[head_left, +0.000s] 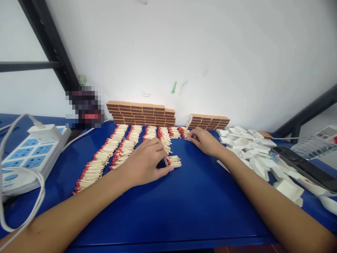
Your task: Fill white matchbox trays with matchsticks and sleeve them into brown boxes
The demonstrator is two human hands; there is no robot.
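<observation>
My left hand [149, 158] rests on the blue table, thumb and fingers closed around the left end of a small white matchbox tray [177, 166]. Inside the tray lie red-tipped matches [174, 161], their heads toward my left hand. Farther back, my right hand [202, 139] is pinched at the right edge of a short pile of matches [183, 132]; its fingertips touch the stick ends. Long rows of matches [97, 163] run from the back of the table toward the front left, partly hidden behind my left hand and forearm.
Against the wall stand a larger stack of matchboxes [142, 114] and a smaller stack [209, 121]. Empty white trays [244, 142] are heaped at right beside a phone [305, 167]. A white power strip [34, 154] with looping cables lies at left.
</observation>
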